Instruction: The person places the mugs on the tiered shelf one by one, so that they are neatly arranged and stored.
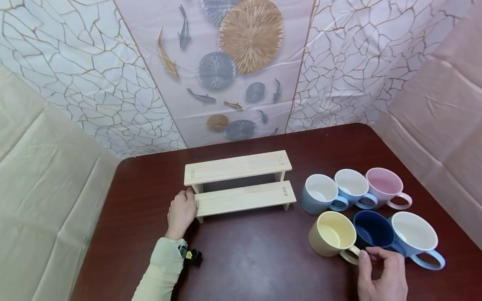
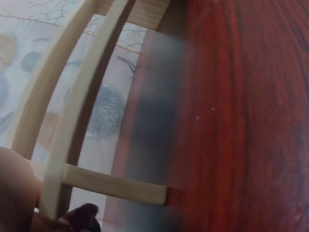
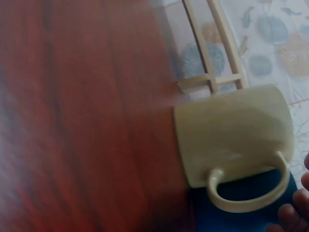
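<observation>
A two-tier wooden step shelf [image 1: 244,198] stands on the table. My left hand [image 1: 182,213] grips the left end of its lower tier; in the left wrist view, the fingers wrap the end of the wooden board [image 2: 77,116]. My right hand [image 1: 384,274] is beside the handle of a yellow mug [image 1: 333,236], thumb and index finger bent toward it. From the right wrist, the fingertips [image 3: 289,215] appear just short of the yellow handle [image 3: 241,205]. A navy mug [image 1: 373,230] stands right behind the yellow one, partly covered by it.
A light blue mug [image 1: 414,234] with white inside stands right of the navy one. Behind are two more light blue mugs [image 1: 314,200] [image 1: 352,184] and a pink mug [image 1: 384,184]. Patterned cloth [image 1: 241,96] hangs behind the dark red table [image 1: 244,259].
</observation>
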Demonstrator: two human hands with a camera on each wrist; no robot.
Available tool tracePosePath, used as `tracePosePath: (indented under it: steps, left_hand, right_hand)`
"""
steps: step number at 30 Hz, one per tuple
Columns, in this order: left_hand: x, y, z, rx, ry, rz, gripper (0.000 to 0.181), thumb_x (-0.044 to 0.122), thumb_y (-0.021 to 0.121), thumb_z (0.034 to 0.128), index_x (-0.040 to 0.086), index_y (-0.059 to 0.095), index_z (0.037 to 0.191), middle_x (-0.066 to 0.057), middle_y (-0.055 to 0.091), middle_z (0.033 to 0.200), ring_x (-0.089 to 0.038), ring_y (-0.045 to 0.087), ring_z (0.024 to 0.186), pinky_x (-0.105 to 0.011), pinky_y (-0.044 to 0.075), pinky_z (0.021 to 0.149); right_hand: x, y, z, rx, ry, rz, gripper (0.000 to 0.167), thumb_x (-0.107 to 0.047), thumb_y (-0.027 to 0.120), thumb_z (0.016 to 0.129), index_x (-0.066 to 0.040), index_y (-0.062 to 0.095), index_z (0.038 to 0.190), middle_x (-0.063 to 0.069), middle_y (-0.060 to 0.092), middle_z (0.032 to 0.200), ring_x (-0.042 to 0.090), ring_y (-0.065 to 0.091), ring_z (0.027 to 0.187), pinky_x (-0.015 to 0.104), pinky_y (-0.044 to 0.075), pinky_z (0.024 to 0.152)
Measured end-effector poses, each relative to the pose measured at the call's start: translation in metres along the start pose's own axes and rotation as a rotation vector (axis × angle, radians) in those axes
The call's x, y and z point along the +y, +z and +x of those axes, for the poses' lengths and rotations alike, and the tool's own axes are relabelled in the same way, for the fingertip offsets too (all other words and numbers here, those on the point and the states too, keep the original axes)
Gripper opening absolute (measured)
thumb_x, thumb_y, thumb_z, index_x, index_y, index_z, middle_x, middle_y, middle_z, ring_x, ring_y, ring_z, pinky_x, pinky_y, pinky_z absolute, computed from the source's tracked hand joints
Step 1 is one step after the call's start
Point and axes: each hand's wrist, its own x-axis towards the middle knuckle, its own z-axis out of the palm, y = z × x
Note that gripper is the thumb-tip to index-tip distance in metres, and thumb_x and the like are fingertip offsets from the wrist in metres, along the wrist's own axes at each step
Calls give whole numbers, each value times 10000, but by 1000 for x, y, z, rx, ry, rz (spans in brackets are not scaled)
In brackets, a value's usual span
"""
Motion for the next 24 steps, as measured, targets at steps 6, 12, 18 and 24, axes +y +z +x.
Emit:
tracePosePath:
  steps: [6, 12, 18, 24]
  left_hand:
    - [2, 3, 2, -13, -1, 31, 506, 382, 272, 1040, 69, 650, 916, -170, 658, 876, -362, 630, 785, -519, 465, 650]
    - [3, 4, 3, -39, 19, 29, 519, 342, 249, 1046, 23, 642, 927, -204, 645, 866, -395, 633, 786, -516, 480, 610]
    - [3, 6, 4, -58, 36, -8, 535, 318, 252, 1052, -28, 653, 973, -226, 644, 867, -376, 632, 772, -494, 490, 628]
    - [2, 5, 5, -68, 52, -26, 526, 277, 278, 1052, -96, 648, 1025, -265, 644, 875, -392, 635, 801, -503, 496, 683]
  right_hand:
    - [3, 7, -5, -28, 4, -2, 148, 26, 642, 841, 72, 624, 981, -84, 499, 947, -153, 369, 990, 74, 287, 815]
    - [5, 11, -6, -16, 1, 15, 164, 77, 654, 813, 63, 627, 975, -67, 493, 937, -146, 363, 1009, 69, 262, 839]
    - [2, 10, -7, -54, 18, 15, 145, 81, 624, 837, 76, 607, 981, -172, 421, 980, -144, 335, 1009, 80, 248, 836]
    - [3, 9, -10, -78, 30, -8, 98, 56, 621, 864, 70, 627, 961, 32, 492, 923, -104, 345, 967, 107, 252, 796]
